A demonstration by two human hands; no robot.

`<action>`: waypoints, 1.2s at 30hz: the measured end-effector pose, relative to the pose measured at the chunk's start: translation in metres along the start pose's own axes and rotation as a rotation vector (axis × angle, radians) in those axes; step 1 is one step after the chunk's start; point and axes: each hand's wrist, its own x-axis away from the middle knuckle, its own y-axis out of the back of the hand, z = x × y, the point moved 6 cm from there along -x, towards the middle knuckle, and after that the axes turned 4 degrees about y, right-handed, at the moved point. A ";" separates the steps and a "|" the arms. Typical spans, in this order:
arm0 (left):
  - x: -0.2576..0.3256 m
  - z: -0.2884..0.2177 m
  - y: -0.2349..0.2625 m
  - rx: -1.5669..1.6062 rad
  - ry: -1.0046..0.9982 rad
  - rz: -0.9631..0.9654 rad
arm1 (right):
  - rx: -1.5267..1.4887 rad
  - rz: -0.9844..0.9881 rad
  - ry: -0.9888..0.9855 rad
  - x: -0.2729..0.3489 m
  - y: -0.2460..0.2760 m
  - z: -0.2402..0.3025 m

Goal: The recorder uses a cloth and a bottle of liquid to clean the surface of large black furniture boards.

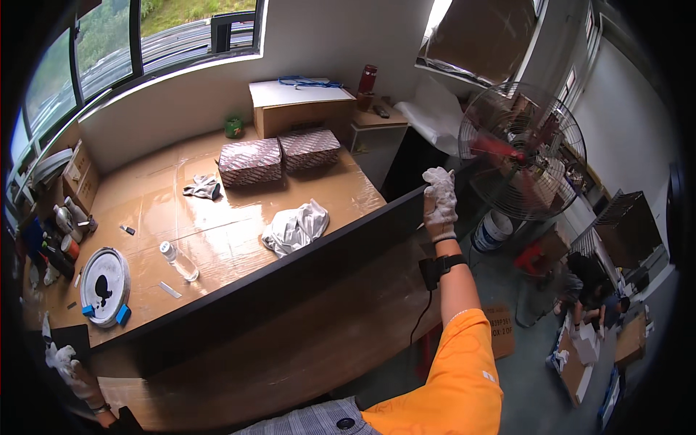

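Note:
A long dark board stands on its edge in front of me, slanting from lower left to upper right. My right hand, in a white glove, is closed over the board's far right end. At the left rim of the view my left hand, also gloved, is bent by the board's left end. A thin, pale, pointed thing sticks up at its fingers, too small to name. On the table behind the board lie a crumpled grey-white cloth and a clear bottle with a white cap.
The cardboard-covered table bears two patterned boxes, a grey glove, a round white lid with a black stain, and several bottles. A large caged fan stands right, above a bucket. People crouch farther right.

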 end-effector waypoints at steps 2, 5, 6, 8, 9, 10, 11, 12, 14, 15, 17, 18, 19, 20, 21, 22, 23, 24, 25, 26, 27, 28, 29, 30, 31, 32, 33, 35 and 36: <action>-0.005 -0.013 0.012 -0.004 -0.040 0.092 | 0.038 0.002 -0.015 0.002 0.016 -0.049; -0.011 -0.101 0.021 -0.319 -0.392 -0.080 | 0.093 0.028 -0.124 0.010 0.039 -0.124; -0.002 -0.125 0.022 -0.528 -0.654 -0.165 | 0.110 0.034 -0.152 0.013 0.040 -0.147; -0.011 -0.121 0.017 -0.499 -0.502 -0.108 | 0.120 0.035 -0.255 0.020 0.051 -0.187; -0.013 -0.105 0.023 -0.475 -0.341 -0.050 | 0.129 0.037 -0.272 0.018 0.047 -0.200; -0.010 -0.088 0.032 -0.450 -0.173 0.004 | 0.134 0.044 -0.285 0.015 0.042 -0.213; -0.001 -0.071 0.039 -0.417 0.000 0.054 | 0.147 0.064 -0.314 0.015 0.042 -0.233; 0.005 -0.070 0.042 -0.391 -0.036 -0.074 | 0.153 0.088 -0.338 0.015 0.041 -0.254; 0.004 -0.068 0.043 -0.448 0.174 0.232 | 0.062 0.121 -0.480 0.013 0.050 -0.285; -0.003 -0.095 0.043 -0.301 0.069 0.109 | 0.004 0.100 -0.557 0.018 0.056 -0.305; -0.020 -0.143 0.047 -0.240 0.015 0.112 | 0.022 0.079 -0.549 0.019 0.063 -0.323; -0.018 -0.112 0.032 0.111 0.219 0.010 | 0.035 0.126 -0.608 0.032 0.073 -0.348; -0.014 -0.106 0.039 0.365 0.241 -0.036 | 0.035 0.202 -0.621 0.032 0.063 -0.351; -0.019 -0.149 0.054 -0.214 -0.011 -0.009 | 0.055 0.239 -0.621 0.028 0.063 -0.353; -0.019 -0.136 0.040 0.115 0.146 -0.055 | 0.116 0.266 -0.638 0.034 0.083 -0.383; -0.033 -0.164 0.038 -0.123 -0.028 -0.040 | 0.209 0.331 -0.648 0.045 0.098 -0.405; -0.018 -0.155 0.053 -0.132 0.022 -0.068 | 0.164 0.328 -0.583 0.034 0.083 -0.397; -0.011 -0.134 0.048 0.090 0.243 -0.057 | 0.118 0.345 -0.548 0.029 0.076 -0.391; -0.006 -0.126 0.047 0.156 0.293 -0.075 | 0.129 0.330 -0.520 0.026 0.078 -0.386; -0.010 -0.152 0.051 0.177 0.165 -0.091 | 0.154 0.311 -0.502 0.026 0.086 -0.380; -0.003 -0.138 0.055 0.202 0.238 -0.086 | 0.175 0.285 -0.485 0.023 0.088 -0.375; -0.004 -0.132 0.053 0.241 0.306 -0.077 | 0.207 0.256 -0.473 0.019 0.092 -0.372; 0.008 -0.111 0.044 1.061 0.677 -0.191 | 0.309 0.306 -0.559 0.018 0.092 -0.373; 0.010 -0.103 0.042 1.059 0.677 -0.198 | 0.305 0.304 -0.555 0.019 0.090 -0.367; 0.008 -0.100 0.048 0.760 0.506 -0.229 | 0.334 0.298 -0.511 0.021 0.091 -0.356; 0.009 -0.099 0.053 0.461 0.335 -0.249 | 0.366 0.293 -0.469 0.022 0.093 -0.348; 0.010 -0.102 0.051 0.278 0.343 -0.374 | 0.358 0.314 -0.409 0.025 0.100 -0.340; 0.019 -0.088 0.050 0.274 0.449 -0.362 | 0.287 0.262 -0.415 0.019 0.085 -0.294; 0.027 -0.076 0.051 0.276 0.557 -0.357 | 0.220 0.200 -0.417 0.014 0.081 -0.258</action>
